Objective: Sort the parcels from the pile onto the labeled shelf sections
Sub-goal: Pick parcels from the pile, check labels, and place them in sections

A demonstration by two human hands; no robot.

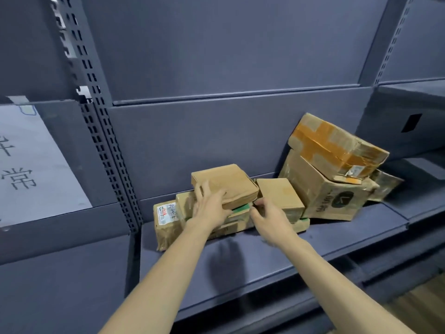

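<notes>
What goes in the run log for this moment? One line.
left hand on flat top parcel | right hand at small box | shelf

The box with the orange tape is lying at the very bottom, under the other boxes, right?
No. The head view shows the box with the orange tape tilted on top of the big brown box, at the right end of the shelf.
</notes>
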